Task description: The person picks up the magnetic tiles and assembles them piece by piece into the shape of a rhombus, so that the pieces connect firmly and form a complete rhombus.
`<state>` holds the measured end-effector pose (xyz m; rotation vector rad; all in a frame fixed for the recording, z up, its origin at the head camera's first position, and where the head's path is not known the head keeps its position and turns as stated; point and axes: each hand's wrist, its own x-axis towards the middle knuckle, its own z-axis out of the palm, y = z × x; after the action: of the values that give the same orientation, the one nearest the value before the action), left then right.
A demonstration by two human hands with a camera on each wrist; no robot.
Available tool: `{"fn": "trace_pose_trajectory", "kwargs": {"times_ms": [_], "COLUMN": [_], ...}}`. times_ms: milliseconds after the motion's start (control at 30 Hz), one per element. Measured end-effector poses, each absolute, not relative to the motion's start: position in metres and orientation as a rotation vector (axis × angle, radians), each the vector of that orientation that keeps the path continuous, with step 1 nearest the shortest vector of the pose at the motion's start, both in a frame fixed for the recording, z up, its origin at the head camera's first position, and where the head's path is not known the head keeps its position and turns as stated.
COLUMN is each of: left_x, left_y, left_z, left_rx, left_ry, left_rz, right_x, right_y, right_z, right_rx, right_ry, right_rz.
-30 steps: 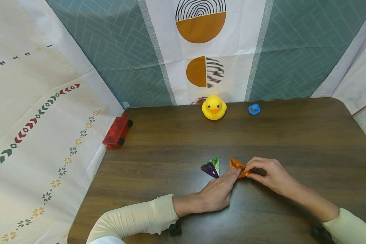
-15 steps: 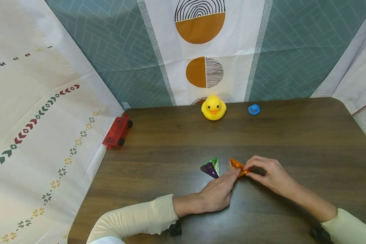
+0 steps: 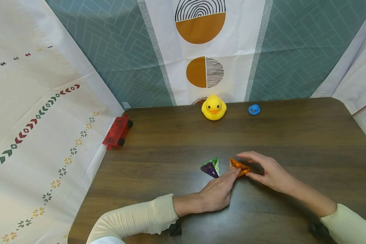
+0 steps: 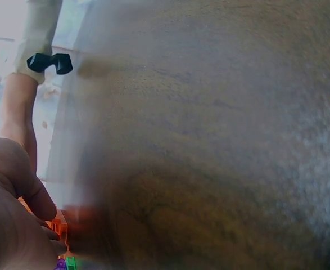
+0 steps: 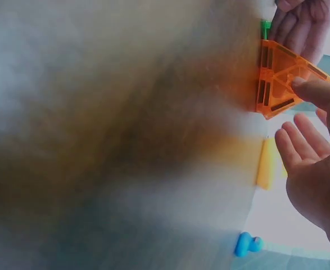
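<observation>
Orange triangular magnetic tiles stand joined at an angle on the table between the two hands. My left hand reaches in from the left with its fingers extended against their left side. On the right, my right hand is spread, its thumb touching the orange tiles while the other fingers are lifted off. To the left of the left fingertips sit a purple triangular tile and a green one, close together. Part of the orange tiles is hidden behind the left fingers.
A yellow rubber duck and a small blue duck stand at the table's back edge. At the left edge is a red toy wagon with black wheels. Patterned cloths hang behind and at the sides of the wooden table.
The right hand has loosened its pinch on the orange tiles, its index finger lifting up and away. The left hand and the tiles stay in place.
</observation>
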<state>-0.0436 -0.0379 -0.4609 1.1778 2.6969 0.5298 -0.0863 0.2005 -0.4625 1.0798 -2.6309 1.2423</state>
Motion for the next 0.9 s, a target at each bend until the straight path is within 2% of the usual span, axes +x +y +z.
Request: {"fn": "trace_pose_trajectory", "kwargs": {"times_ms": [433, 900], "left_x": [-0.044, -0.046], "left_y": [-0.040, -0.040], "left_z": [-0.462, -0.463], "left_rx": [1.167, 1.187], "left_ry": [2.676, 2.701], "left_rz": [0.578, 0.579], "right_x": [-0.099, -0.105], "right_y": [0.197, 0.197], "right_z": [-0.460, -0.459], "right_rx": [1.409, 1.420], "right_ry": [-2.657, -2.713], "right_rz": [1.462, 1.529]}}
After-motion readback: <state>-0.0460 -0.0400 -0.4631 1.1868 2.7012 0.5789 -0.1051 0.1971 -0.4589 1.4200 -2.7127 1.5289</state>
